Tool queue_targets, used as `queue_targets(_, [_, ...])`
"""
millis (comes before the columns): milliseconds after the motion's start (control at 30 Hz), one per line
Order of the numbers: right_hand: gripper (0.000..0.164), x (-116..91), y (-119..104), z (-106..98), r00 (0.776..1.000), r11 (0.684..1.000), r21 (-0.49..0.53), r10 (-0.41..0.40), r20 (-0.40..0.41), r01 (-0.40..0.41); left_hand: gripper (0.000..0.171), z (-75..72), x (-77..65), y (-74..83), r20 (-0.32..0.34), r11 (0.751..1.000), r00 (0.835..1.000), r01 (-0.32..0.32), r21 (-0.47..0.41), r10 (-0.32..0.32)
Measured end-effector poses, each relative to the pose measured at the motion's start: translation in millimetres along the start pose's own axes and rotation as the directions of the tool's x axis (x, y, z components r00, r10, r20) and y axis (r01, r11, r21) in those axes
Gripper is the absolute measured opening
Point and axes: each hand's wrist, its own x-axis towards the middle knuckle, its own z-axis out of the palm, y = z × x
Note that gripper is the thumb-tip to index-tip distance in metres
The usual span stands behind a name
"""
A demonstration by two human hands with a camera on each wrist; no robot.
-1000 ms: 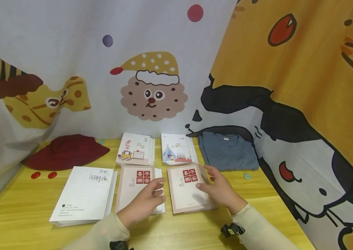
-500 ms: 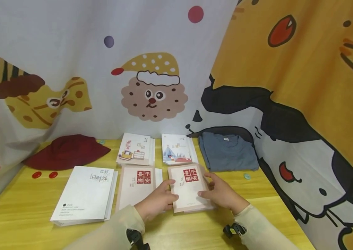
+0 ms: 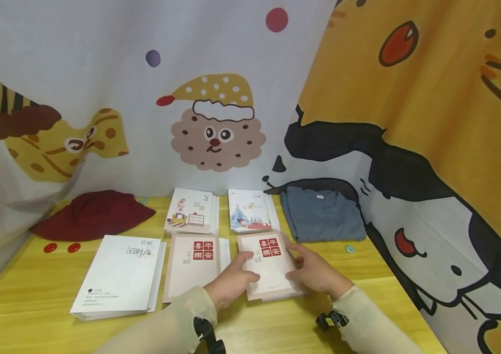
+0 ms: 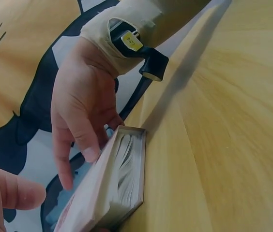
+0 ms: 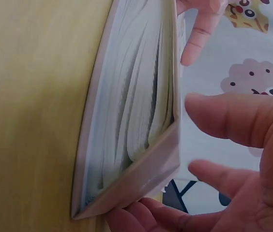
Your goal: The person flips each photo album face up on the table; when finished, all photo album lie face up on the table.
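A pale pink photo album (image 3: 269,275) with red square characters lies on the table, between both hands. My left hand (image 3: 233,282) is at its left edge, thumb extended over the cover. My right hand (image 3: 317,273) is at the right, spine side. In the right wrist view its lower fingers (image 5: 156,215) touch the spine of the album (image 5: 136,174), while the thumb stands apart from the cover. The left wrist view shows the left thumb (image 4: 22,193) away from the cover too. The left fingertips are mostly hidden. Left of this album lies a matching pink album (image 3: 188,282).
A larger white album (image 3: 119,275) lies at the left. Behind are two illustrated white albums (image 3: 190,209) (image 3: 250,209). A dark red hat (image 3: 95,216) is at the back left, a folded blue-grey shirt (image 3: 323,216) at the back right. Red buttons (image 3: 73,248) and a green button (image 3: 350,249) lie nearby.
My left hand has moved right, from over the left pink album to the left edge of the right one. The right hand has shifted slightly lower along its album, which stays in place.
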Motion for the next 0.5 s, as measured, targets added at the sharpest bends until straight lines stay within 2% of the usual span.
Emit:
queue_targets(167, [0.067, 1.5, -0.2, 0.8, 0.999, 0.998, -0.049, -0.033, 0.022, 0.034, 0.079, 1.1, -0.7, 1.6, -0.004, 1.000, 1.000, -0.010, 0.002, 0.010])
queue_targets(500, [0.065, 3.8, 0.1, 2.9, 0.999, 0.997, -0.063, -0.030, 0.031, 0.032, 0.088, 4.5, -0.3, 6.1, -0.051, 0.998, 0.999, -0.005, -0.057, 0.002])
